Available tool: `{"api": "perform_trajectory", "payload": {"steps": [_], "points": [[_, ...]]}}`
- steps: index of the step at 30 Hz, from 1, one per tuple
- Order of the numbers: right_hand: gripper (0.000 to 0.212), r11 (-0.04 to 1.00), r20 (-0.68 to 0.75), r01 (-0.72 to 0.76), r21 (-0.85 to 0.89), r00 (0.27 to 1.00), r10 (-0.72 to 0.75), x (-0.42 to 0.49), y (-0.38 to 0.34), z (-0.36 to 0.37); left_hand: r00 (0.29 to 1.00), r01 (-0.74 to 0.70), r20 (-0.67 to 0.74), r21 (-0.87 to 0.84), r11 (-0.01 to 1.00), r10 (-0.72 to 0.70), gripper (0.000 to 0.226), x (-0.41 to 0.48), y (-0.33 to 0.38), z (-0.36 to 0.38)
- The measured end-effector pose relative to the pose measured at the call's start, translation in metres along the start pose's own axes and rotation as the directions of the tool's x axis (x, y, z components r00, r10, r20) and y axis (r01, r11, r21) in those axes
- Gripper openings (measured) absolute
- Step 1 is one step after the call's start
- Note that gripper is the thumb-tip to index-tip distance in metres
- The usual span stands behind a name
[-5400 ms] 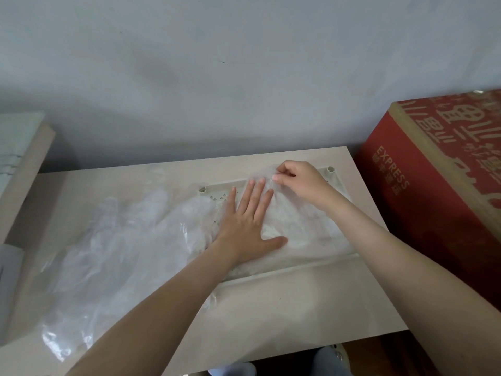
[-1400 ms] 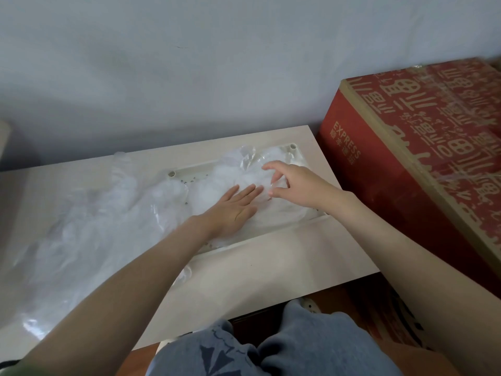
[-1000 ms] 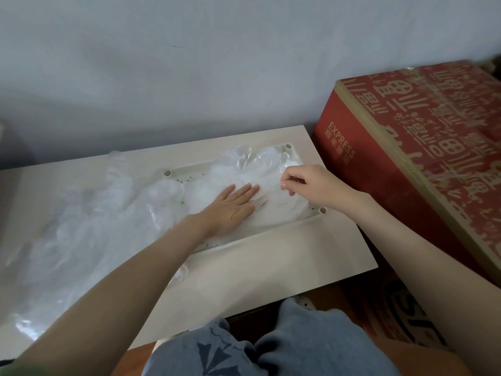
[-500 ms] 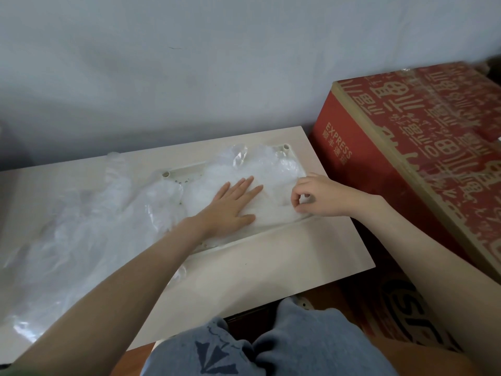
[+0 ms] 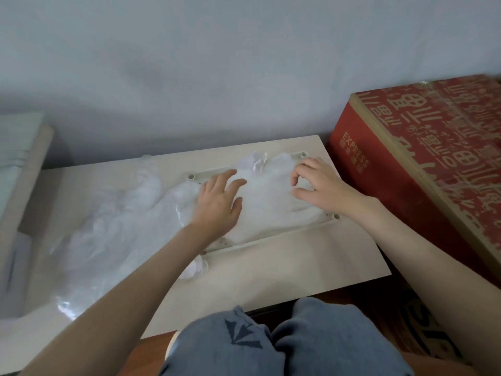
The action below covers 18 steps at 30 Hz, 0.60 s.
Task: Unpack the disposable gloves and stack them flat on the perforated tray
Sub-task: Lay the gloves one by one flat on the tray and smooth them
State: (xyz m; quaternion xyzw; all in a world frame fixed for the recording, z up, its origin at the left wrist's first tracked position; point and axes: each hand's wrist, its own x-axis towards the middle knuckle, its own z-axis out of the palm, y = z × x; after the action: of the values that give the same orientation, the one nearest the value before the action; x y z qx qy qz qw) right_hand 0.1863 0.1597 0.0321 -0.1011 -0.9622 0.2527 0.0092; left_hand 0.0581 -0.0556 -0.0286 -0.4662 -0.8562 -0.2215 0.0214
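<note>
The left hand (image 5: 219, 202) lies released, fingers spread, on the gloves (image 5: 268, 204) stacked on the tray (image 5: 336, 216). The right hand (image 5: 320, 185) curls over them, its grasp unclear.

Soft, even light is spread over the scene, possibly daylight; its source is not shown. A dim shadow is cast low on the wall (image 5: 189, 126) behind the surface (image 5: 271, 267). Small glints are caught on the clear plastic (image 5: 65, 306). The red box (image 5: 447, 147) is smeared by motion blur, and straight lines are bowed near the edges.
</note>
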Motion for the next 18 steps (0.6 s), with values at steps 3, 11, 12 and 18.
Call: {"api": "perform_trajectory", "payload": {"steps": [3,11,12,18], "points": [[0.032,0.999,0.107,0.021,-0.031,0.994,-0.018,0.016,-0.028,0.011,0.966,0.251,-0.099,0.148,0.957,-0.238,0.043,-0.028,-0.018,-0.024],[0.041,0.976,0.43,0.188,-0.106,0.894,-0.126,0.042,-0.131,0.049,0.722,0.659,-0.017,0.32,0.68,-0.692,0.086,-0.116,-0.08,-0.087],[0.04,0.975,0.439,0.196,-0.104,0.889,-0.132,0.044,-0.136,0.05,0.713,0.639,0.041,0.372,0.673,-0.7,0.088,-0.118,-0.084,-0.086],[0.034,0.981,0.441,0.179,-0.074,0.888,-0.129,0.048,-0.174,0.059,0.719,0.629,0.104,0.324,0.707,-0.687,0.052,-0.14,-0.107,-0.082]]}}
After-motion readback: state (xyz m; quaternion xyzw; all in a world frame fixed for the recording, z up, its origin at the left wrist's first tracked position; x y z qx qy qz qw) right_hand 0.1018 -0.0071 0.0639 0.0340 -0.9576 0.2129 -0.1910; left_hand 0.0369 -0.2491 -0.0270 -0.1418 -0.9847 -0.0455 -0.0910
